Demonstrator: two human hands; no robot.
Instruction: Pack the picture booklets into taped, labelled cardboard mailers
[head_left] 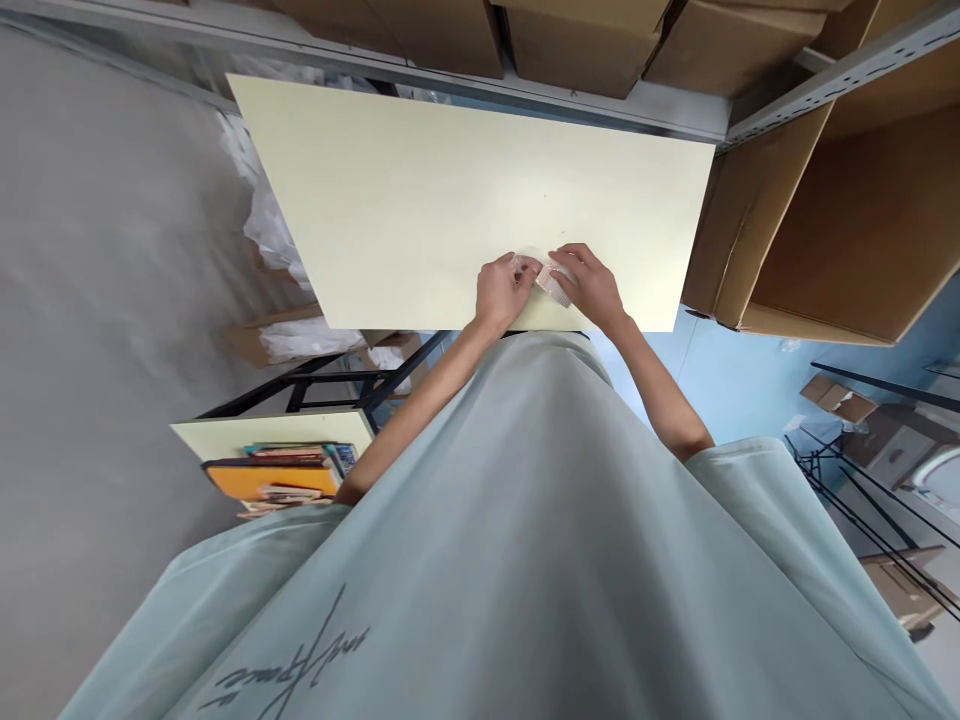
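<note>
My left hand (499,294) and my right hand (595,288) meet over the near side of a pale cream tabletop (442,190). Between them is a small whitish ribbed piece (555,284) with clear, shiny plastic about it; its exact kind is too small to make out. The right thumb and fingers pinch its right side. On the left, my curled thumb and fingers close on its clear plastic edge. The piece is tilted and held close above the tabletop.
Cardboard boxes (585,40) line a metal shelf beyond the table. A large open carton (847,200) stands on the right. At lower left, books and an orange folder (274,482) lie on a lower board. White plastic bags (270,225) sit left of the table.
</note>
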